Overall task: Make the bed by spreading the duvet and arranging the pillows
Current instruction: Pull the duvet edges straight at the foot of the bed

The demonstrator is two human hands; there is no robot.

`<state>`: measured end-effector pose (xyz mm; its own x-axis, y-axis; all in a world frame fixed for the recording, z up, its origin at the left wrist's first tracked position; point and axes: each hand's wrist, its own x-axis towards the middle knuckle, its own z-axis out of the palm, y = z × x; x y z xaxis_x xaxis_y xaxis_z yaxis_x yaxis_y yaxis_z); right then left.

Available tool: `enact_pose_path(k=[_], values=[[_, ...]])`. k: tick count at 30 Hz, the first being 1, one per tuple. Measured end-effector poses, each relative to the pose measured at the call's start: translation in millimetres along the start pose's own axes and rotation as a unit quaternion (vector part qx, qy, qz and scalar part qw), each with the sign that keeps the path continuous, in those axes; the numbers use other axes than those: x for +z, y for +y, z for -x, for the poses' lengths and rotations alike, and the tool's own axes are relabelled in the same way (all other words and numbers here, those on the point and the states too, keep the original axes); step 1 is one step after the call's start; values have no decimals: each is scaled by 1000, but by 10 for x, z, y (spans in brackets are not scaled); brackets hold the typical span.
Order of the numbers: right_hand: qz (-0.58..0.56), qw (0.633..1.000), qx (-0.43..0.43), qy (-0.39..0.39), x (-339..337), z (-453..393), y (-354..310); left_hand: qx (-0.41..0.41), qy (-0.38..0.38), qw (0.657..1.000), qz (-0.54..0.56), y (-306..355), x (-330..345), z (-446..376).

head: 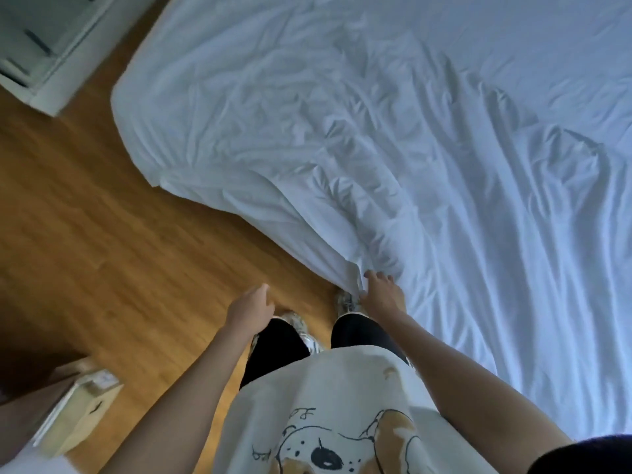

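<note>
The right hand's (383, 295) fingers (378, 278) were curled into a bunched fold of the white duvet (393, 148), pinching the cloth at its near edge, where it hung off the bed toward the floor. The left hand (248, 307) held nothing, its fingers loosely together and relaxed, hovering over the floorboards at about nine o'clock from the right hand. From the pinched fold the duvet fanned out toward twelve and two o'clock, soft thin cotton, heavily creased near the grip and smoother far off, covering the bed from eleven to four o'clock; one corner drooped onto the floor at eleven o'clock. The wooden floor (102, 234) was warm orange-brown with long plank lines. At seven o'clock stood a pale boxy wooden container (80, 419) with a flat white item lying against it; its contents could not be told. At ten o'clock, far off, sat a white cabinet (41, 46) with dark handles.
</note>
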<state>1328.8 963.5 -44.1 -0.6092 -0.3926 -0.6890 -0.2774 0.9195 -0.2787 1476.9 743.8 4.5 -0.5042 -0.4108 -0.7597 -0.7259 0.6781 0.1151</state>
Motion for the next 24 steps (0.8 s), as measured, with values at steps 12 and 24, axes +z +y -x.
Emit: enact_pose_path(k=[12,24], values=[[1,978,162,132,31,-1441,-1165,238,-18,929,-284,-547,-1358,-2403],[47,946,285,146,519,-2049,-168,362,47,856,-366,-66,-1239,-3995]])
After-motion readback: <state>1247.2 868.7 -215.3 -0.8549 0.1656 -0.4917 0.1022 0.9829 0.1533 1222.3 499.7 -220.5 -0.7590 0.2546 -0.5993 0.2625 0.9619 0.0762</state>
